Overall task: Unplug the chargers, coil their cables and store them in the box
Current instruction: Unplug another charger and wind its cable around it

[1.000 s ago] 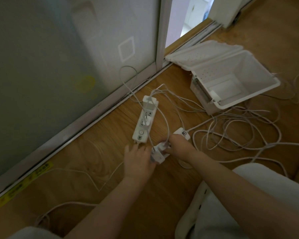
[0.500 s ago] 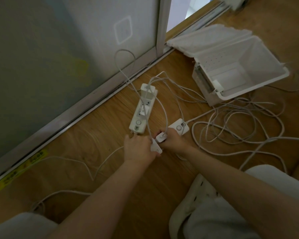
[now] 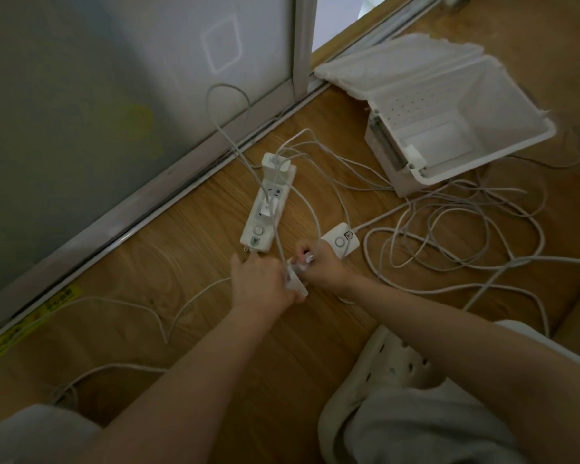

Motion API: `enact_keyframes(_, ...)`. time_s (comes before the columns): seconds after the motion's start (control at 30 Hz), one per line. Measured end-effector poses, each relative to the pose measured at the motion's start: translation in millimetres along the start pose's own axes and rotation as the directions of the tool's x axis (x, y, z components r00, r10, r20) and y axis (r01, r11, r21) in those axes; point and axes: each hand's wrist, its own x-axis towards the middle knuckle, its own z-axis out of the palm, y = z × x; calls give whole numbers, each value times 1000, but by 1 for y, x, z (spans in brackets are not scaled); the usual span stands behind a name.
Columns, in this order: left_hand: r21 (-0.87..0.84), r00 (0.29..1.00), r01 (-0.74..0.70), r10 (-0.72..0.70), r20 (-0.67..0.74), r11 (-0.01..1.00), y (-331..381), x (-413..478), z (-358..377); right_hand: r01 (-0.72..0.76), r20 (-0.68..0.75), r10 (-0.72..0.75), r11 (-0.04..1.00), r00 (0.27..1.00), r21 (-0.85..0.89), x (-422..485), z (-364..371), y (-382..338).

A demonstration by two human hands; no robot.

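Left hand [image 3: 262, 284] grips the charger [image 3: 297, 285]; right hand [image 3: 325, 266] pinches its cable plug [image 3: 307, 259]; tugging may snag cables [image 3: 382, 216], dragging the far power strip [image 3: 268, 209].

Matt plastic box [image 3: 503, 152], wood-grain floor [image 3: 188, 249]

The left forearm [image 3: 188, 356] comes up from the near left and the right forearm [image 3: 432, 329] from the near right. Both are bare, and they converge low over the floor [image 3: 181, 249]. The left hand [image 3: 262, 284] lies back-up with its fingers curled round a white charger [image 3: 297, 284], which shows at the hand's right side. One finger sticks out at its far-left edge. The right hand [image 3: 325, 267] sits just to the right, nearly touching the left, knuckles up and wrist slightly bent. Its fingertips pinch a small white plug [image 3: 307, 259] at the charger's far end. Whether plug and charger are joined cannot be told.
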Motion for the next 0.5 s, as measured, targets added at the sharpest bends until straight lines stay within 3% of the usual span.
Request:
enact_keyframes(0.17,-62,992,26,-18,125,998,-11,10,-5,174,26,-174,985,984,-2,8,-28,-64)
enact_keyframes(0.37,-38,987,-51,56,148,998,-10,8,-8,22,51,-17,996,999,-83,-9,-48,-85)
enact_keyframes(0.5,-106,927,-92,124,353,990,-21,13,-20,-55,7,57,993,998,-106,-15,-60,-103)
